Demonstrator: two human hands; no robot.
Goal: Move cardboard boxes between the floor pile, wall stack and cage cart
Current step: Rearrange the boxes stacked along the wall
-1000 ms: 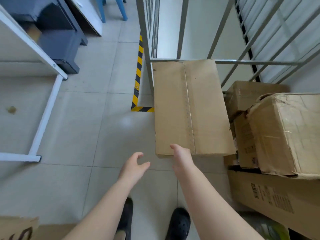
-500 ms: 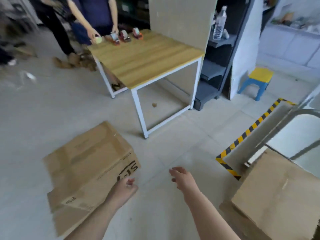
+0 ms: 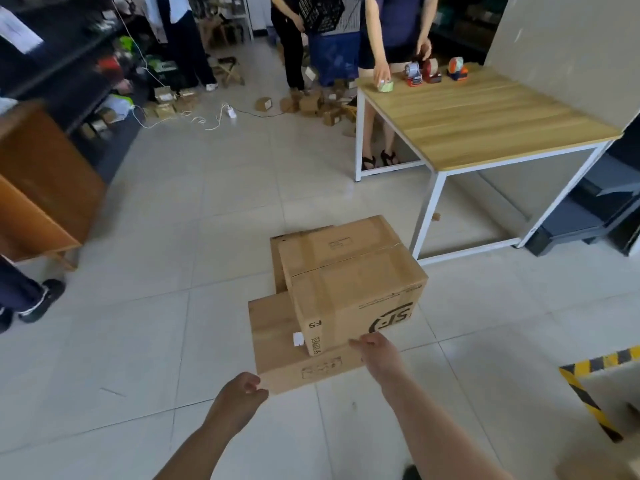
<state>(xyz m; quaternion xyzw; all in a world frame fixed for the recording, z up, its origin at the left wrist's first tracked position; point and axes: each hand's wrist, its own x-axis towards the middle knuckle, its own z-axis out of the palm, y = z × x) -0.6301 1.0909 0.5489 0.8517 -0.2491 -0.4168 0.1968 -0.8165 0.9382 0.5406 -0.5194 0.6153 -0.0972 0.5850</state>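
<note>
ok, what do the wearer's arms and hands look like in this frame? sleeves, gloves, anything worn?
Both hands are bare: no gloves on the left hand or the right hand. Both forearms are bare up to the bottom edge of the picture, with no sleeve, watch or band in view. No rings can be made out. The left arm lies in shadow. A dark shoe tip shows at the bottom edge.

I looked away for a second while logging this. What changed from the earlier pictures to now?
The view swung from the cage cart to the floor pile. The right hand, which touched the box at the cart, now reaches the SF box on the flat box. The left hand still holds nothing.
</note>
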